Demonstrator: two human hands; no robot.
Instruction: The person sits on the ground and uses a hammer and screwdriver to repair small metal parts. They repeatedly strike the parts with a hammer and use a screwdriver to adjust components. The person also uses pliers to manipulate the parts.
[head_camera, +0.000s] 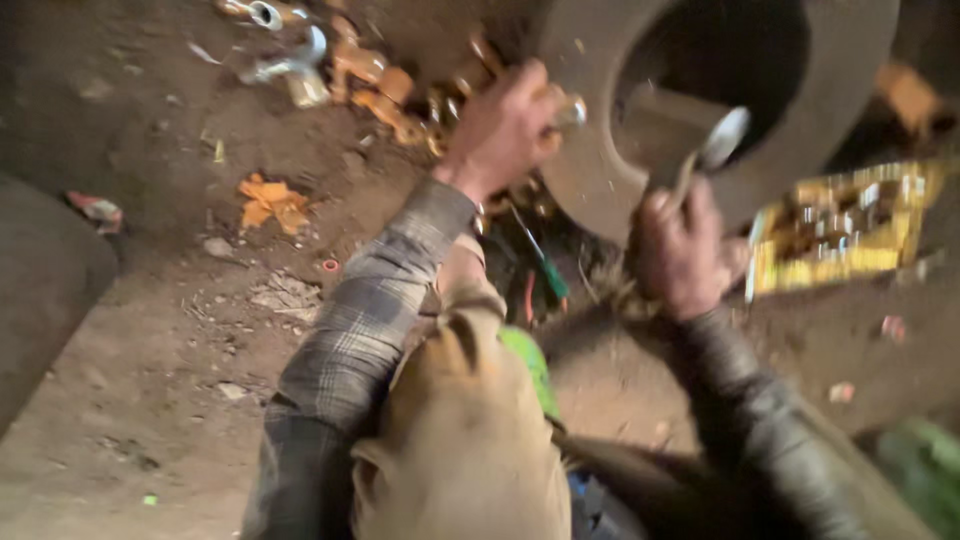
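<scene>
A large dusty tyre (590, 120) lies on the dirt ground at the upper middle, its dark hollow facing up. My left hand (505, 125) reaches to the tyre's left edge and is closed around a small shiny metal part. My right hand (685, 250) sits at the tyre's lower rim and grips the handle of a metal tyre lever (715, 150), whose flat silver tip points up into the hollow. Both sleeves are dark and dirty. The picture is blurred by motion.
Metal fittings and orange scraps (300, 60) lie on the dirt at the upper left. A yellow tray of metal parts (850, 230) stands at the right. A green-handled screwdriver (545, 265) lies below the tyre. Another tyre's edge (40, 290) is at the far left.
</scene>
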